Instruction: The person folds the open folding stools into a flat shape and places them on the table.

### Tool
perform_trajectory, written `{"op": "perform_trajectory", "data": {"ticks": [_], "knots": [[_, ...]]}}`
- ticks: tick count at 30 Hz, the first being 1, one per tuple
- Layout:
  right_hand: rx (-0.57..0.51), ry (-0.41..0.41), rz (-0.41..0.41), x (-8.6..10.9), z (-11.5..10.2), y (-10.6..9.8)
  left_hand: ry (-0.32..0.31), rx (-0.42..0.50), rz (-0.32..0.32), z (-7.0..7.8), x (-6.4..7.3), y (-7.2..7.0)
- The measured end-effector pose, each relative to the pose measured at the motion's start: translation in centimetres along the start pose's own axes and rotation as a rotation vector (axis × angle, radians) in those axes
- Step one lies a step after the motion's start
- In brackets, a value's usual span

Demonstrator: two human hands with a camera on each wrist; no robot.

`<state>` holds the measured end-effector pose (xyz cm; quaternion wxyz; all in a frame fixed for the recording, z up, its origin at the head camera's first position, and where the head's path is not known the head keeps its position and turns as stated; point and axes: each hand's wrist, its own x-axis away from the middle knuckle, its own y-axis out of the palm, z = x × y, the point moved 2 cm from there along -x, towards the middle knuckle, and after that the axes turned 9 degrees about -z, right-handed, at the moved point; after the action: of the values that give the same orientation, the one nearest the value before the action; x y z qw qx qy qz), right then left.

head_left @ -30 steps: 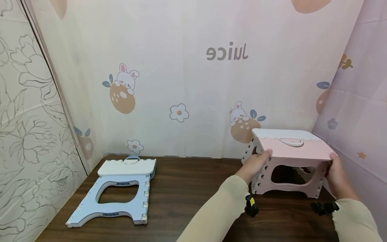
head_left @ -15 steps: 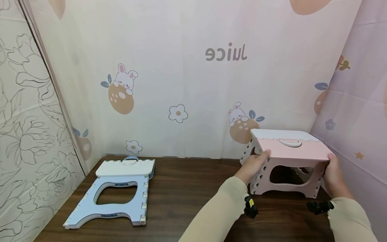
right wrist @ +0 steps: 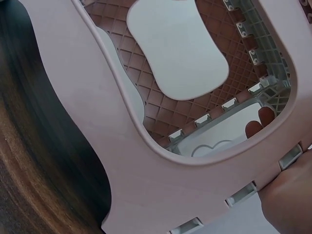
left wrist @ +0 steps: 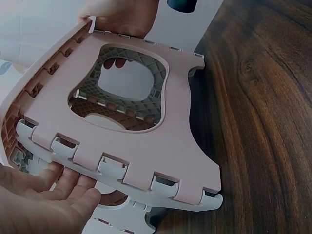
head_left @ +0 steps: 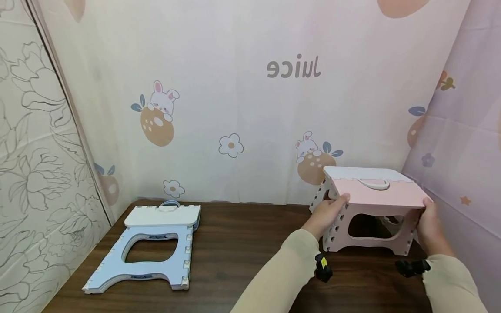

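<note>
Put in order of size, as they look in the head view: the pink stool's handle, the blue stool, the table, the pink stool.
Largest to smallest:
1. table
2. pink stool and blue stool, too alike to rank
3. handle

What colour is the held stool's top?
The top is pink in front, white behind; clearest in the head view.

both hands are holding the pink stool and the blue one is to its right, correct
Not quite: the head view shows the blue stool left of the pink stool, which the left hand and right hand do hold.
</note>
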<state>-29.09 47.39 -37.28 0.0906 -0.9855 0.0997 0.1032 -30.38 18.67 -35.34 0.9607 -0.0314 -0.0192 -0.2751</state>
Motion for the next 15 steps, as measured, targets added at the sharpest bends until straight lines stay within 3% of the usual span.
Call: {"op": "perform_trajectory", "data": {"ticks": [7, 11, 15], "knots": [[-0.064, 0.008, 0.012, -0.03, -0.13, 0.33, 0.015, -0.005, -0.003, -0.23, -0.03, -0.15], [-0.077, 0.052, 0.029, -0.03, -0.26, 0.66, 0.018, -0.009, -0.005, -0.43, -0.08, -0.43], [-0.081, 0.026, 0.005, 0.04, -0.08, 0.9, 0.011, -0.004, -0.003, -0.61, -0.17, -0.65]]}}
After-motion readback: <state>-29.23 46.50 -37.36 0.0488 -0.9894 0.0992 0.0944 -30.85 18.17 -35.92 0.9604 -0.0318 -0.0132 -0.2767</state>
